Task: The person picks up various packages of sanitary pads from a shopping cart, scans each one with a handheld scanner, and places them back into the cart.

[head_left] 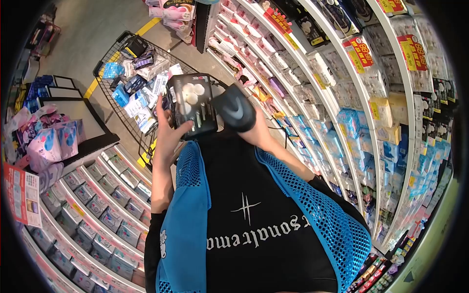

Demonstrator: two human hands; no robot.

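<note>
My left hand (168,132) is closed on the side of a black package (195,105) printed with white cotton bolls, thumb on its front. In my right hand (261,129) is a dark handheld scanner (234,108) with a rounded head, close to the right side of the package. Part of my right hand is hidden behind the scanner. Just beyond the package stands a black wire shopping cart (104,80) holding many mixed packs, among them a light blue pack (113,71) and a dark box (134,47).
Tall shelves of packaged goods (349,122) with red price tags (359,52) curve along the right. Lower shelves of grey-blue packs (97,210) line the left. Pink bags (53,141) sit on a display at left. A yellow floor line (91,89) runs past the cart.
</note>
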